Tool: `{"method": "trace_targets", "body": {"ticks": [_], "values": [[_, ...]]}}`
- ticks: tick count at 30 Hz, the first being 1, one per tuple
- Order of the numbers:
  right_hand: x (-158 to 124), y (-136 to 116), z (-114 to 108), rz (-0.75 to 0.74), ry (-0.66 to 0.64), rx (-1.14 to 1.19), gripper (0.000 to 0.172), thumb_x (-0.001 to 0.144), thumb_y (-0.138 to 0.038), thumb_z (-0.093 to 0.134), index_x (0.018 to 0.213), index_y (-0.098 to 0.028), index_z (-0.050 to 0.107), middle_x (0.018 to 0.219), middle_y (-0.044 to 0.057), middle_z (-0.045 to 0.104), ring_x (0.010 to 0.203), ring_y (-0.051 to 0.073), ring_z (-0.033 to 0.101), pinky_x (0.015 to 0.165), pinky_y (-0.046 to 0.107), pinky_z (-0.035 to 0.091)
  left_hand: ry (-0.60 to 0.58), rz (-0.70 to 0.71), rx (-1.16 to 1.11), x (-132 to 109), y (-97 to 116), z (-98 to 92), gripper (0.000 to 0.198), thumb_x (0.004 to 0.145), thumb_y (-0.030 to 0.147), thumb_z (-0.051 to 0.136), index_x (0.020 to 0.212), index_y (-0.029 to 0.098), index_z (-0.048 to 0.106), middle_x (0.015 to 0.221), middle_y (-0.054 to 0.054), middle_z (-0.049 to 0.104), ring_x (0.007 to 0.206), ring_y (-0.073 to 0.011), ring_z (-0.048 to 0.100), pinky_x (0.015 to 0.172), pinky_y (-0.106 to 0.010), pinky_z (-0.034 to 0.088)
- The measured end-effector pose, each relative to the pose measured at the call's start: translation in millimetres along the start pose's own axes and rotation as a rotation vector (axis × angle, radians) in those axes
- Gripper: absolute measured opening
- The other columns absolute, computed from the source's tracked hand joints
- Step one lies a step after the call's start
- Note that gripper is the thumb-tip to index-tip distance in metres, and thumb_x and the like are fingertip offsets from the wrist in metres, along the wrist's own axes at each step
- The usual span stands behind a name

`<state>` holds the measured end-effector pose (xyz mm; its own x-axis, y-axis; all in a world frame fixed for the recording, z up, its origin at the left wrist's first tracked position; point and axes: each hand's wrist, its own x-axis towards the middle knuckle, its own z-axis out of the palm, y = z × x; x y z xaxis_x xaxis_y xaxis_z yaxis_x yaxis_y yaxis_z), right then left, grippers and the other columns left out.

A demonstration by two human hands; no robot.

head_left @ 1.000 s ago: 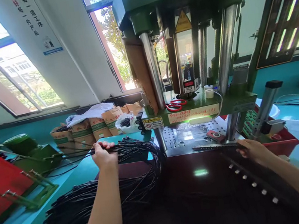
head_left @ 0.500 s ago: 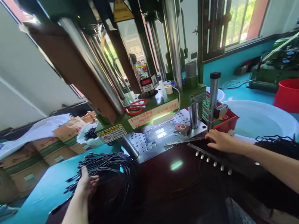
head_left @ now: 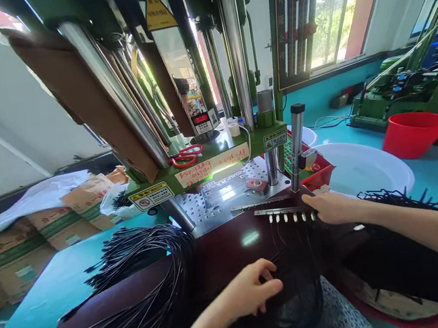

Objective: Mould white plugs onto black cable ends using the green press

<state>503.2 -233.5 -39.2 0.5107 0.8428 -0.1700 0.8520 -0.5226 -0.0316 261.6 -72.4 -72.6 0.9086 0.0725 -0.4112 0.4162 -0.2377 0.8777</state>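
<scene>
My right hand (head_left: pixel 329 207) grips the right end of a narrow metal strip (head_left: pixel 282 210), thumb on top. White connectors (head_left: pixel 286 218) stand in a row along the strip's near edge, with thin black cables hanging from them toward me. A second metal strip (head_left: pixel 253 206) lies just behind, at the front of the press plate. My left hand (head_left: pixel 257 288) hovers low over the dark table, left of those cables, fingers loosely curved and apart with nothing visible in them. A large bundle of black cables (head_left: pixel 176 259) curves over the table's left side.
A green press (head_left: pixel 261 143) with steel columns stands ahead; red-handled scissors (head_left: pixel 188 156) rest on it. A small red block (head_left: pixel 256 186) sits on its perforated plate (head_left: pixel 193 212). To the right are a red bin (head_left: pixel 322 170), a white tub (head_left: pixel 403 173) and black cables (head_left: pixel 404 256).
My left hand has moved right, from the cable bundle to the front middle of the table. The strip with connectors has turned from slanting to nearly level, still at my right hand.
</scene>
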Motion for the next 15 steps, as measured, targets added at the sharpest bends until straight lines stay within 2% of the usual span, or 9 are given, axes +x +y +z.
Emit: {"method": "trace_targets", "body": {"ticks": [3, 6, 8, 10, 13, 15], "values": [[29, -2, -9, 0.039, 0.098, 0.02, 0.03, 0.065, -0.006, 0.043, 0.092, -0.018, 0.051, 0.074, 0.009, 0.062, 0.072, 0.027, 0.059, 0.053, 0.028, 0.027, 0.078, 0.008, -0.108, 19, -8, 24.9, 0.043, 0.072, 0.038, 0.053, 0.107, 0.015, 0.047, 0.091, -0.004, 0.054, 0.035, -0.002, 0.045, 0.027, -0.016, 0.028], [61, -7, -17, 0.035, 0.183, 0.077, 0.026, 0.065, -0.008, 0.043, 0.087, -0.019, 0.052, 0.073, 0.006, 0.061, 0.073, 0.025, 0.057, 0.054, 0.027, 0.027, 0.188, 0.024, -0.257, 29, -3, 26.4, 0.051, 0.07, 0.044, 0.057, 0.107, 0.013, 0.042, 0.099, -0.008, 0.053, 0.032, -0.0011, 0.044, 0.026, -0.017, 0.027], [83, -12, -23, -0.005, 0.223, 0.136, 0.025, 0.065, -0.008, 0.045, 0.085, -0.02, 0.054, 0.074, 0.003, 0.061, 0.074, 0.021, 0.056, 0.056, 0.026, 0.029, 0.205, 0.023, -0.41, 36, 3, 20.9, 0.057, 0.066, 0.049, 0.06, 0.107, 0.014, 0.04, 0.102, -0.009, 0.053, 0.03, -0.001, 0.043, 0.025, -0.018, 0.025], [108, -20, -29, -0.062, 0.245, 0.199, 0.022, 0.067, -0.008, 0.047, 0.084, -0.02, 0.055, 0.076, 0.001, 0.061, 0.076, 0.019, 0.056, 0.059, 0.025, 0.032, 0.145, 0.022, -0.594, 47, 10, 12.2, 0.058, 0.064, 0.053, 0.061, 0.104, 0.016, 0.04, 0.099, -0.007, 0.056, 0.029, -0.0012, 0.042, 0.026, -0.018, 0.022], [147, -35, -36, -0.129, 0.243, 0.296, 0.01, 0.073, -0.013, 0.055, 0.081, -0.018, 0.059, 0.077, 0.001, 0.061, 0.079, 0.018, 0.055, 0.066, 0.026, 0.038, 0.066, 0.013, -0.786, 70, 18, -5.6, 0.052, 0.066, 0.057, 0.058, 0.097, 0.017, 0.046, 0.082, -0.002, 0.06, 0.027, -0.0011, 0.037, 0.028, -0.017, 0.019], [173, -46, -39, -0.131, 0.239, 0.37, 0.006, 0.078, -0.02, 0.058, 0.082, -0.015, 0.06, 0.082, 0.002, 0.061, 0.08, 0.017, 0.056, 0.071, 0.03, 0.042, 0.096, 0.003, -0.831, 86, 23, -20.3, 0.043, 0.069, 0.053, 0.057, 0.089, 0.016, 0.049, 0.068, 0.0, 0.059, 0.026, -0.0009, 0.033, 0.03, -0.016, 0.018]]}}
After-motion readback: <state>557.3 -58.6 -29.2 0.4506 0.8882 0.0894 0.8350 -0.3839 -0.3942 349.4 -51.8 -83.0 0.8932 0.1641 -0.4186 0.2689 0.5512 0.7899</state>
